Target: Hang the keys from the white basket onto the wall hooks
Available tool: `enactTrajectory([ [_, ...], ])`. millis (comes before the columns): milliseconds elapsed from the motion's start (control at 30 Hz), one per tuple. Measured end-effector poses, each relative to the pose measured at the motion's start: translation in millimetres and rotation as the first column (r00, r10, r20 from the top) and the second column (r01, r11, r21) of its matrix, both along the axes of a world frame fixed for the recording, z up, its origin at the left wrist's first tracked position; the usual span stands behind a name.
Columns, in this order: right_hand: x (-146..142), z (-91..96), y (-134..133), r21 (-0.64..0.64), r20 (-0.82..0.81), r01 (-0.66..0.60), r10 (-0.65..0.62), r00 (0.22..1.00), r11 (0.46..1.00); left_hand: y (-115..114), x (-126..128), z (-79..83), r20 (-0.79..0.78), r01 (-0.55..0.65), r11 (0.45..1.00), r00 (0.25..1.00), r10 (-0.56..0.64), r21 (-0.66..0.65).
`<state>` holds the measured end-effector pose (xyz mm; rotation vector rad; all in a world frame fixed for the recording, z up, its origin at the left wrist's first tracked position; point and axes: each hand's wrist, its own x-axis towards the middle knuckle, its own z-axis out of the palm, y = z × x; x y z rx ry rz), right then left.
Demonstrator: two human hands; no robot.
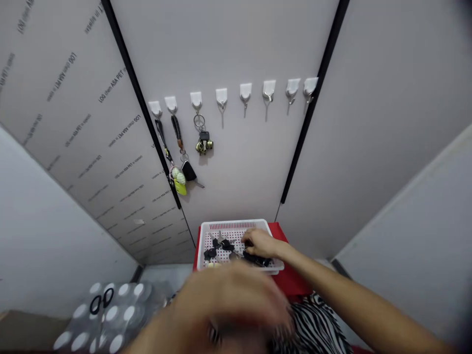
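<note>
A white plastic basket [236, 225] holds several keys with black heads [220, 244]. My right hand [260, 242] reaches into the basket's right side. Its fingers are curled down and pressed together; whatever is between them is hidden. Just below that hand lies a long black item [260, 259], perhaps a key strap. Close to the camera, my left hand [232, 295] is smeared by motion and covers the basket's near edge. A dark patch shows under its fingers, too blurred to name.
White hooks [246, 91] run in a row along the wall. Three on the left carry key rings [204, 140]. The basket stands on a red surface [291, 275]. At lower left, black-handled scissors [101, 301] lie on wrapped bottles [112, 313]. Zebra-striped cloth [319, 327] shows below.
</note>
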<state>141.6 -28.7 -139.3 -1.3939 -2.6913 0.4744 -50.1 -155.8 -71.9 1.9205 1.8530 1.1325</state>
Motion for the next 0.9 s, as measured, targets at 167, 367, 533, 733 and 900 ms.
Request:
enactTrajectory([
  [167, -3, -4.0, -13, 0.066, 0.048, 0.046, -0.049, 0.998, 0.997, 81, 12, -36.5, -0.134, 0.335, 0.923, 0.922, -0.362, -0.191],
  [367, -9, -1.2, -21, 0.018, 0.053, 0.000, -0.001, 0.999, 1.000, 104, 19, -86.8, -0.334, 0.306, 0.888, 0.844, -0.420, -0.343],
  [533, -9, -6.7, -15, -0.042, 0.011, 0.086, -0.085, 0.996, 0.995, 108, 24, -90.5, -0.231, 0.277, 0.905, 0.904, -0.360, -0.323],
  [733, -3, -1.4, -5, -0.177, -0.445, 0.200, -0.260, 0.857, 0.964, 117, 22, -102.1, 0.241, 0.318, 0.925, 0.933, -0.266, -0.210],
  [900, 0, 15.6, 4, -0.215, -0.471, 0.263, -0.336, 0.816, 0.941, 124, 22, -79.4, 0.419, 0.323, 0.942, 0.870, -0.259, -0.090],
])
